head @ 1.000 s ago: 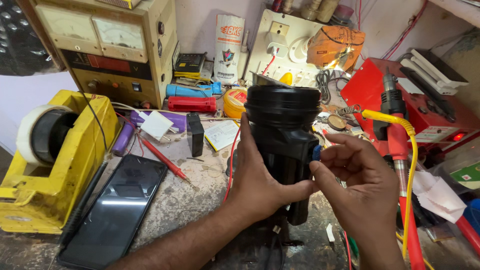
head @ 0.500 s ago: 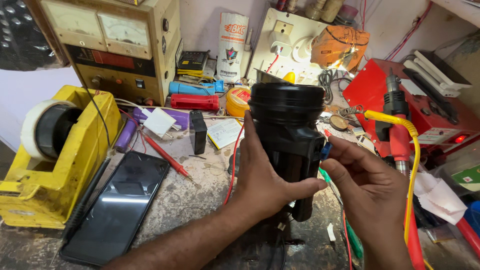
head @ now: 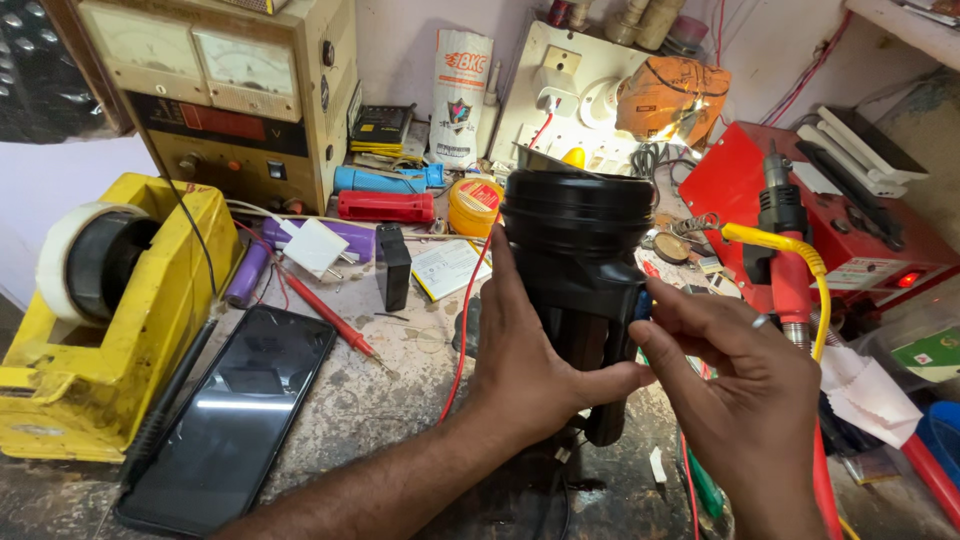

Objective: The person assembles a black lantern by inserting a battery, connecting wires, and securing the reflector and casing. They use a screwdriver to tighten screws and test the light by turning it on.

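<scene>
Two hands on big black plastic torch [head: 578, 255]: my left hand [head: 530, 365] wraps its body firmly, right hand [head: 745, 385] fingertips pinch its side. Looks rigid, prob top-heavy w/ wide head, so I'd grip low on handle.

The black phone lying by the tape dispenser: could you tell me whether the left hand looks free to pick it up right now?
Probably not: the left hand is wrapped around the black torch, though nothing blocks the phone.

A worn grey workbench [head: 400, 400] stands against a pale wall [head: 400, 50].
</scene>
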